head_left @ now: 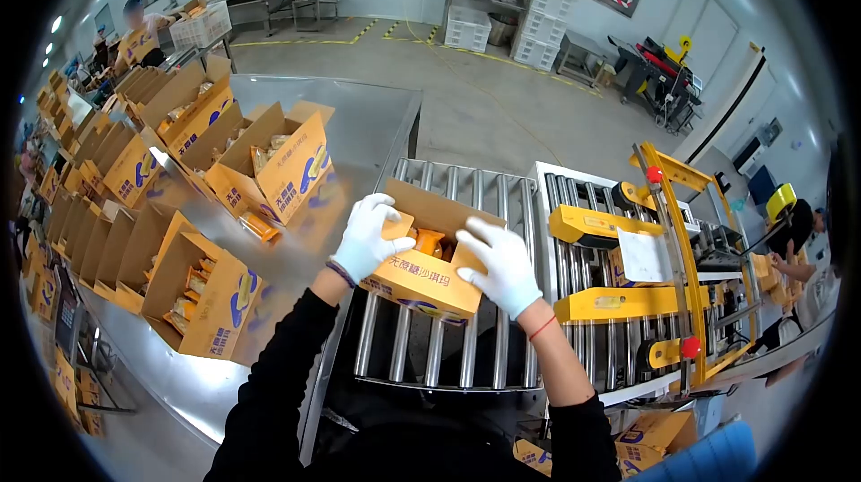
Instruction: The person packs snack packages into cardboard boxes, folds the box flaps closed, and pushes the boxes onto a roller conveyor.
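An orange-yellow cardboard box [421,283] with printed lettering sits on the metal rollers in front of me, its top open. Orange-wrapped snack packets [430,242] show inside it. The back flap stands up. My left hand [366,235], in a white glove, is closed on the left side flap and upper edge of this box. At the opposite end, my right hand [498,267], also gloved in white, has its fingers over the right flap and its thumb by the front corner. Part of the right flap is hidden by that hand.
Left of me, a steel table [359,110] carries several open cartons [273,164] with packets and one loose packet [258,229]. The roller conveyor [401,338] leads right to a yellow-armed box sealing machine [619,303]. People work at the far left and right.
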{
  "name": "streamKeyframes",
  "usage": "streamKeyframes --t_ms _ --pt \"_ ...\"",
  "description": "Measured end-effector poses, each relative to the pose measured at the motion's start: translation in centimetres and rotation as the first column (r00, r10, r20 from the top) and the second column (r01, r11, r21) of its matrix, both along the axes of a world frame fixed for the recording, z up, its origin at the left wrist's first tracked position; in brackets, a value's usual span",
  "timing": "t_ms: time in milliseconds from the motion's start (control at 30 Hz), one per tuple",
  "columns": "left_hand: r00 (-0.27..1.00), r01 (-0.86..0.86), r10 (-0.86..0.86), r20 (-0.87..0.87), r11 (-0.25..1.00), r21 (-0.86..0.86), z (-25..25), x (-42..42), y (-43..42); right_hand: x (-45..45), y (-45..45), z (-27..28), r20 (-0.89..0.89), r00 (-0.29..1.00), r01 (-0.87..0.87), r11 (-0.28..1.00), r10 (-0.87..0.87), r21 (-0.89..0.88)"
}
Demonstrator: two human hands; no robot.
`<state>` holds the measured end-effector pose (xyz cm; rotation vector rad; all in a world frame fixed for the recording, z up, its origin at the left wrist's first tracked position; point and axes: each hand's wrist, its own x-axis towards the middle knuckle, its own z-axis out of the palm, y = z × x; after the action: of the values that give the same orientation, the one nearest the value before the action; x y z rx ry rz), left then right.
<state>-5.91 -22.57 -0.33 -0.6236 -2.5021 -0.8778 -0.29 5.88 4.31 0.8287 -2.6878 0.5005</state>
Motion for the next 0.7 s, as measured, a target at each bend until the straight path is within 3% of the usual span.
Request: streamKeyframes --t_ms 33,100,133,200,300,400,533,600,700 --pt "1.000 -0.007 0.007 -0.001 1.000 0.003 -0.6 0.2 0.6 -0.2 -0.4 0.9 -0.001 1.000 -0.007 1.000 0.007 0.003" --pt "0.932 -0.320 0.246 0.266 0.903 0.286 -2.0 0.8 1.0 -0.1 -1.9 2.3 -0.231 0.957 0.212 0.966 -0.175 0.151" --pt "0.927 -0.337 0.263 0.268 0.898 0.284 -2.3 0.9 0.6 0.2 -2.5 1.5 -0.228 0.961 0.194 0.969 -0.157 0.150" --pt "0.796 -0.280 -0.147 0.587 0.770 0.573 -2.3 0.6 -0.6 2.2 -3.5 -1.0 -0.127 0.964 0.233 0.972 -0.234 -0.022" --pt "0.774 -0.238 -0.268 0.574 0.716 0.656 -2.1 0.6 -1.3 4.3 -3.0 -2.3 -0.091 0.987 0.127 0.992 -0.129 -0.023" --pt "0.721 -0.194 -0.381 0.580 0.691 0.696 -3.2 0.2 -1.4 3.5 -2.0 -1.1 -0.069 0.989 0.132 0.991 -0.131 0.005" --pt "0.729 -0.196 -0.386 0.566 0.674 0.713 -4.3 -0.2 -1.5 4.8 -2.3 -0.6 0.050 0.996 0.075 0.997 -0.075 -0.004" --pt "0.749 -0.179 -0.359 0.557 0.699 0.692 -3.2 0.2 -1.3 6.4 -2.3 -2.2 0.067 0.994 0.079 0.987 -0.089 0.140" --pt "0.780 -0.230 -0.314 0.542 0.662 0.714 -3.1 -0.7 2.1 5.5 -0.8 -2.9 0.067 0.974 0.199 0.963 -0.214 0.180"
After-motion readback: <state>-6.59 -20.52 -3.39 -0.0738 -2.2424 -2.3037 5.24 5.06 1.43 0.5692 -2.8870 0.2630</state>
